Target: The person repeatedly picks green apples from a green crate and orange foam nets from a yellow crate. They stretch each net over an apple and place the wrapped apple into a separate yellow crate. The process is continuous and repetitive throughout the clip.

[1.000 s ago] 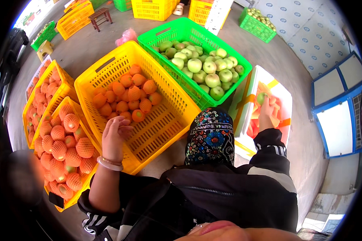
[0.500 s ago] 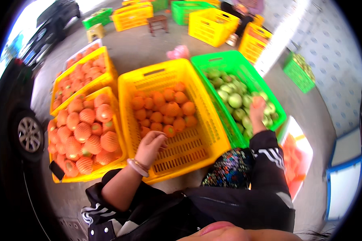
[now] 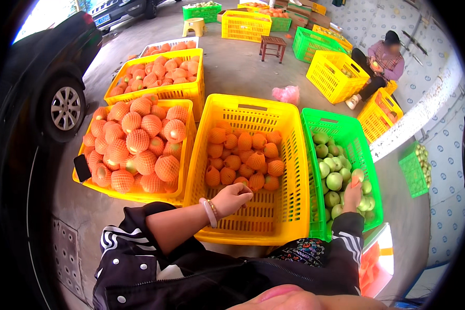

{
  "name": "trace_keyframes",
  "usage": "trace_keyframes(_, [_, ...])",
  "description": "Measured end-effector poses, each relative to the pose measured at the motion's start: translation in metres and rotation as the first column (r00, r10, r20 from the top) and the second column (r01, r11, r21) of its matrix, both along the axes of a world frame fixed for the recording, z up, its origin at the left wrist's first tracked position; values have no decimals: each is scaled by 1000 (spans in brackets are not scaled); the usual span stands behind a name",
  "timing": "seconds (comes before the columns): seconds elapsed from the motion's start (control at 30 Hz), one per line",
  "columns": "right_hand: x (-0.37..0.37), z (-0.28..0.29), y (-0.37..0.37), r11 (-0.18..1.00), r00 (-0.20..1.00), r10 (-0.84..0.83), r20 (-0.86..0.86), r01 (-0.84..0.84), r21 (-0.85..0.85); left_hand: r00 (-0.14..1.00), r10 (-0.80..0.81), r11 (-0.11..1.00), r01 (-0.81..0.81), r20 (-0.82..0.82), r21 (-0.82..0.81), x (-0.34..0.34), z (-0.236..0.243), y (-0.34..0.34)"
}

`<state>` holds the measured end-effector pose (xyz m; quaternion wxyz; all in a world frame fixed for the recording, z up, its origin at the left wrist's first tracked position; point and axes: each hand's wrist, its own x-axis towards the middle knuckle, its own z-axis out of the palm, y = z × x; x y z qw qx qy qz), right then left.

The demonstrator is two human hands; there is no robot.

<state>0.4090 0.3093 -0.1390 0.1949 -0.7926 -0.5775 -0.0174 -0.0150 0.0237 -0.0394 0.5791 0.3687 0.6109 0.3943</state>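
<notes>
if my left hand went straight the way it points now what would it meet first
Probably the nearest round fruit in orange foam netting, inside the rectangular yellow plastic crate; depth is unclear, so the left hand might pass above it toward the crate's right wall.

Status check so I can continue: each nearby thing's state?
Left hand: curled, nothing visibly held.
Right hand: at green fruit, grip unclear.
Middle yellow crate: partly filled, netted fruit.
Left yellow crate: heaped with netted fruit.
Rear yellow crate: also full.
Green crate: partly filled, bare fruit.
White box: open, orange netting inside.
Pink bag: crumpled.
</notes>
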Motion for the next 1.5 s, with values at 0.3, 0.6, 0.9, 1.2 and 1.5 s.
trace_keyframes(0.3, [6,-4,-3,872,715,361,-598,-33,488,995,-80,985,88,-59,147,4,18,-2])
trace_keyframes(0.6, [-223,158,-206,66,32,560,-828,-998,6,962,-270,731,171,49,661,20,14,-25])
trace_keyframes(0.9, [-253,94,-248,-87,-169,739,-652,-984,157,973,-205,699,219,-102,681,15,36,-54])
trace_keyframes(1.2, [-204,152,-289,-275,-5,733,-680,-917,-289,873,-309,597,487,-377,637,18,42,-74])
trace_keyframes(1.5, [-236,155,-265,-102,-128,991,22,-869,-484,811,-547,519,524,-209,675,17,48,-73])
